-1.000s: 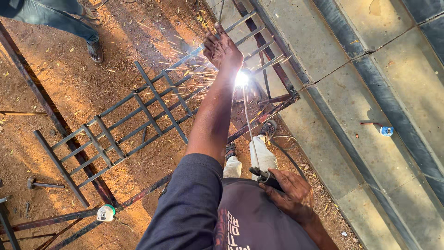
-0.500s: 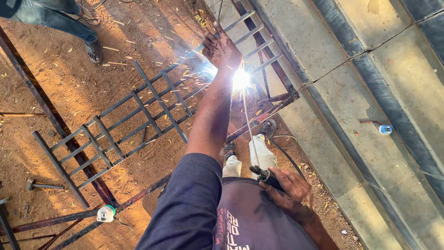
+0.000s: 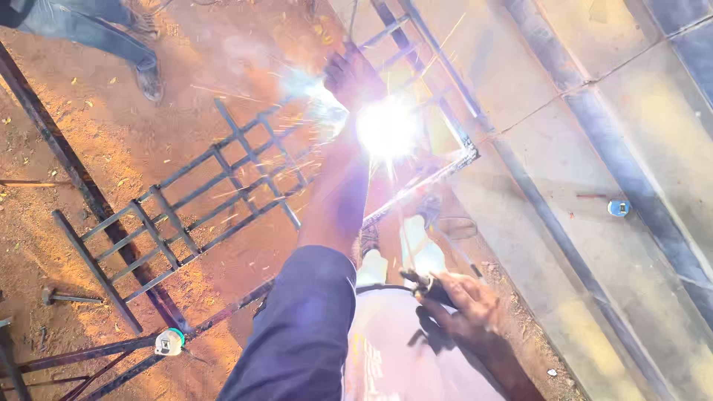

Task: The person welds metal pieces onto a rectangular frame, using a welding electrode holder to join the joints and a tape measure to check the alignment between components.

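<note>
Steel frame: a dark metal grille [image 3: 223, 200] of bars and crossbars lies over red dirt ground [image 3: 67, 134], running from lower left up to the glare.
Welding arc: a white flare [image 3: 388, 128] at the upper end of the grille, sparks scattering left across the bars.
Left hand: left hand [image 3: 349, 74] reached far out on a blue-sleeved arm, just beside the flare; its grip is washed out by the glare, so I cannot tell.
Right hand: right hand [image 3: 464, 304] near the body, clenched on a dark electrode holder [image 3: 425, 284] with cable.
Surroundings: tape measure [image 3: 169, 341] on a bar at lower left; another person's shoe [image 3: 148, 78] at upper left; small blue object [image 3: 618, 208] on the concrete at right.
</note>
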`<act>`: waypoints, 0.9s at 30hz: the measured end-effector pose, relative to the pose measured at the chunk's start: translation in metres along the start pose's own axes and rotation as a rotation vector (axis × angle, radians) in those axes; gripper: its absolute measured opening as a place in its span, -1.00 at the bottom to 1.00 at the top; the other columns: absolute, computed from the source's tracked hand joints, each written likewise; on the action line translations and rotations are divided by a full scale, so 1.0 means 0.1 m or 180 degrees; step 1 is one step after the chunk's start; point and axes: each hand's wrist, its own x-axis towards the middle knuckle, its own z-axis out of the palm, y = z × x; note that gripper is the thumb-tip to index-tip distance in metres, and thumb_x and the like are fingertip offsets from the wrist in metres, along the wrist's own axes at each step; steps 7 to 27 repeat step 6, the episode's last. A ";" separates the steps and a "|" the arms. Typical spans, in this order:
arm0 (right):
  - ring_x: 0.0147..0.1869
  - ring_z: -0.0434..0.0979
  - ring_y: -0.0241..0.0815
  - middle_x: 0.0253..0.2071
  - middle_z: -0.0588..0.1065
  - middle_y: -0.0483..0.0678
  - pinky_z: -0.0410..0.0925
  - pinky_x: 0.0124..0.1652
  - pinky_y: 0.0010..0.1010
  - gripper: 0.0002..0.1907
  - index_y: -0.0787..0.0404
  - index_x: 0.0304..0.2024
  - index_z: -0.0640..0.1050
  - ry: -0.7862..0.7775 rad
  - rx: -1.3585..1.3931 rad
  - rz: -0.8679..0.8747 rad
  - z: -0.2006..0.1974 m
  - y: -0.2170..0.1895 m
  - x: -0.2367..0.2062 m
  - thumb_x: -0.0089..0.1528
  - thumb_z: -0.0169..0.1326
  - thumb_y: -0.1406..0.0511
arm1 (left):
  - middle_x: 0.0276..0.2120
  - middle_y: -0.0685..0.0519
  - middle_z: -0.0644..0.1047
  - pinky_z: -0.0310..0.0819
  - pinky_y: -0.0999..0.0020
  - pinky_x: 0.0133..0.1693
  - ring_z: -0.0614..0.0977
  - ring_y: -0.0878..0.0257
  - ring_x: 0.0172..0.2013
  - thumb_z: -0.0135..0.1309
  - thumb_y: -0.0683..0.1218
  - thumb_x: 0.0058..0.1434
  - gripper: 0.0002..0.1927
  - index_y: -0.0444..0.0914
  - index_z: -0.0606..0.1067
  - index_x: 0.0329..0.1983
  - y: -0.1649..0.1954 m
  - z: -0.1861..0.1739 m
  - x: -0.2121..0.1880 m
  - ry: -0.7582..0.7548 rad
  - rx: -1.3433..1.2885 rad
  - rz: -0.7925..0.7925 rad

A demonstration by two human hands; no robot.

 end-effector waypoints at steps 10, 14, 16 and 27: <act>-0.26 0.65 -0.08 -0.28 0.62 0.01 0.50 -0.26 -0.26 -0.47 0.21 -0.10 0.63 -0.0039 0.0065 0.0517 -0.03 0.09 -0.10 -0.04 0.44 0.12 | 0.25 -0.30 0.20 0.12 0.00 0.10 0.25 -0.14 0.24 0.06 0.03 0.08 -0.10 -0.18 0.03 0.49 -0.07 0.01 -0.03 -0.0286 -0.0024 0.0178; -0.26 0.65 -0.08 -0.28 0.62 0.01 0.50 -0.26 -0.26 -0.47 0.21 -0.10 0.63 -0.0039 0.0065 0.0517 -0.03 0.09 -0.10 -0.04 0.44 0.12 | 0.25 -0.30 0.20 0.12 0.00 0.10 0.25 -0.14 0.24 0.06 0.03 0.08 -0.10 -0.18 0.03 0.49 -0.07 0.01 -0.03 -0.0286 -0.0024 0.0178; -0.26 0.65 -0.08 -0.28 0.62 0.01 0.50 -0.26 -0.26 -0.47 0.21 -0.10 0.63 -0.0039 0.0065 0.0517 -0.03 0.09 -0.10 -0.04 0.44 0.12 | 0.25 -0.30 0.20 0.12 0.00 0.10 0.25 -0.14 0.24 0.06 0.03 0.08 -0.10 -0.18 0.03 0.49 -0.07 0.01 -0.03 -0.0286 -0.0024 0.0178; -0.26 0.65 -0.08 -0.28 0.62 0.01 0.50 -0.26 -0.26 -0.47 0.21 -0.10 0.63 -0.0039 0.0065 0.0517 -0.03 0.09 -0.10 -0.04 0.44 0.12 | 0.25 -0.30 0.20 0.12 0.00 0.10 0.25 -0.14 0.24 0.06 0.03 0.08 -0.10 -0.18 0.03 0.49 -0.07 0.01 -0.03 -0.0286 -0.0024 0.0178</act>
